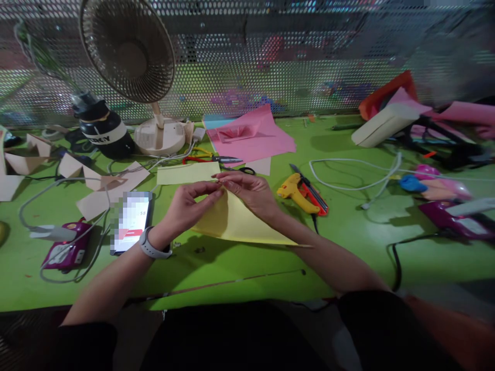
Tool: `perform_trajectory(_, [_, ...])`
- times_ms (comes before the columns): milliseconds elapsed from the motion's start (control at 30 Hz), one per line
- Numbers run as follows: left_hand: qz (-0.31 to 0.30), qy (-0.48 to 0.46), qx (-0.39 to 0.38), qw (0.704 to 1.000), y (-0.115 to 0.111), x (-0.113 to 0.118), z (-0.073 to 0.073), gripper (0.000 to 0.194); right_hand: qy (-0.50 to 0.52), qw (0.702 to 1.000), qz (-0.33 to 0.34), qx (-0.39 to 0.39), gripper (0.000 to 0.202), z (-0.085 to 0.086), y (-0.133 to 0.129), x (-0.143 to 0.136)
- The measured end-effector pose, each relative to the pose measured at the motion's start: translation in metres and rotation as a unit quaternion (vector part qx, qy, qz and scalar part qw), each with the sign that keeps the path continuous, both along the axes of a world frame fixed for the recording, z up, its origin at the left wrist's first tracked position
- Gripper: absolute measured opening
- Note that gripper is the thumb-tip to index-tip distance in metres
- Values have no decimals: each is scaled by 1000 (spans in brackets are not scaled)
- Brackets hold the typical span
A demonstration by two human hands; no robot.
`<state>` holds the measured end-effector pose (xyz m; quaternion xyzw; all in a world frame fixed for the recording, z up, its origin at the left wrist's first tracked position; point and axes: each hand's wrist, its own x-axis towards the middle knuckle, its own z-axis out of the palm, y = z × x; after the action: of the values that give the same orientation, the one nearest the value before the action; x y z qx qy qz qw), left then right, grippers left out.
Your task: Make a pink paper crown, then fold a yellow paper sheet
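A yellow paper sheet (235, 219) hangs below my hands, its lower edge stretching right under my right forearm. My left hand (195, 203) pinches the top of this sheet, thumb and fingers together. My right hand (249, 193) meets it there, its fingertips closed on the same upper corner. Behind the hands lies a pale yellow paper strip (187, 173). A yellow glue gun (296, 193) rests to the right, beside a red and black cutter (315, 196). Scissors or pliers with red and yellow handles (197, 158) lie beyond the strip.
On the left are a phone (133, 221), folded beige paper (93, 178), a purple power box (65, 250), a black bottle (104, 131) and a fan (131, 56). Pink paper (270, 136) lies behind. White cable (348, 161) and another purple box (456, 219) are at right.
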<state>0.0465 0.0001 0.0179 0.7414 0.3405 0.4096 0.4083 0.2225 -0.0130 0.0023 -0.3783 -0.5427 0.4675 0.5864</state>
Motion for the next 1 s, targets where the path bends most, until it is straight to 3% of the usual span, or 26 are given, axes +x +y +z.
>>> perform_trajectory(233, [29,-5,36,999,-2,1,-2,20,70,988,49,-127,35,-3,-9,-9])
perform_trajectory(633, [75,61,121,988,-10,3,0,17,72,988,56,-126,39,-13,-14,-16])
perform_trajectory(867, [92,91,235,963,-12,4,-5,11,94,987,47,-120,39,-15,-14,-18])
perform_trajectory(1000, [92,88,259,958,-13,5,-7,10,121,987,51,-97,33,-18,-13,-19])
